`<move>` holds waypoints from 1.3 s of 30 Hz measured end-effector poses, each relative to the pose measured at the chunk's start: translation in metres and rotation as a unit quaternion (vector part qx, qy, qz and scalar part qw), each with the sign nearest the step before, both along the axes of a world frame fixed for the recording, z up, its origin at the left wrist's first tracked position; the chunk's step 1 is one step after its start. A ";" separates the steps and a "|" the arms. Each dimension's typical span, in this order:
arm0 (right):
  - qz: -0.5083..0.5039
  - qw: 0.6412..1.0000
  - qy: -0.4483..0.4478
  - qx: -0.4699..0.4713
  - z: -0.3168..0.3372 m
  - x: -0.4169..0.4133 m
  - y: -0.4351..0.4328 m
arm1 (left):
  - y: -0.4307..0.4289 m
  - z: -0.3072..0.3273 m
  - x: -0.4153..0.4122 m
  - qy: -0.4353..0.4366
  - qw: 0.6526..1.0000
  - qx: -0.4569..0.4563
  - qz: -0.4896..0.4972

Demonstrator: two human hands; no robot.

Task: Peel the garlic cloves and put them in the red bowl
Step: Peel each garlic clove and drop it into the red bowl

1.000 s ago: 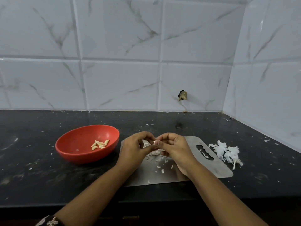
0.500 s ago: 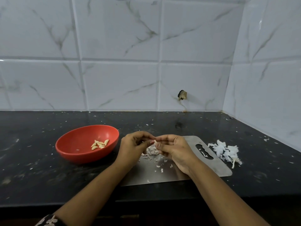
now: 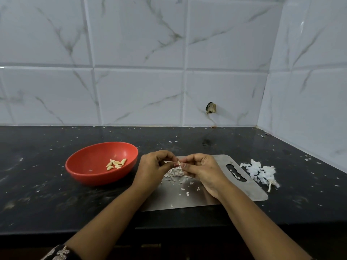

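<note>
Fingers point(image 3: 169, 155) pinching papery garlic clove point(image 3: 179, 164), glossy red bowl point(image 3: 93, 158), steel board point(image 3: 249, 192)

Eased left hand point(image 3: 153, 168) a touch leftward, away from right hand point(image 3: 201, 170); opened a gap beneath the meeting fingertips; uncovered more of the heap of skins point(image 3: 175, 173) on the steel board point(image 3: 249, 192); showing now only a thin pale sliver of garlic clove point(image 3: 179, 163) at the pinch.

**Two hands, both forearms**

Left hand point(image 3: 153, 168): fingers curled, thumb and forefinger pinching a garlic piece point(image 3: 179, 164).
Right hand point(image 3: 203, 170): just right of it, fingers curled, tips on the same piece.
Forearms: bare, converging from the near edge.
</note>
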State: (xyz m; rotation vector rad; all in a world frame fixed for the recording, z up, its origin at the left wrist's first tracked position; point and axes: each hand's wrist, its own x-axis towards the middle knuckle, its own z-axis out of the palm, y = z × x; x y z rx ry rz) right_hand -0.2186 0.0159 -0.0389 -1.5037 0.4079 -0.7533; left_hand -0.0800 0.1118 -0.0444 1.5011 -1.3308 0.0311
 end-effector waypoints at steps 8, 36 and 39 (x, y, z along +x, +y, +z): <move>0.001 1.000 0.015 -0.014 -0.002 0.000 -0.001 | -0.004 -0.005 0.006 -0.027 0.999 0.031 0.012; -0.054 0.995 -0.021 0.075 0.001 0.005 -0.003 | -0.003 -0.007 0.001 -0.170 0.979 0.109 0.014; -0.056 0.993 -0.029 0.099 0.002 0.003 -0.006 | -0.003 -0.008 0.001 -0.164 0.981 0.097 0.022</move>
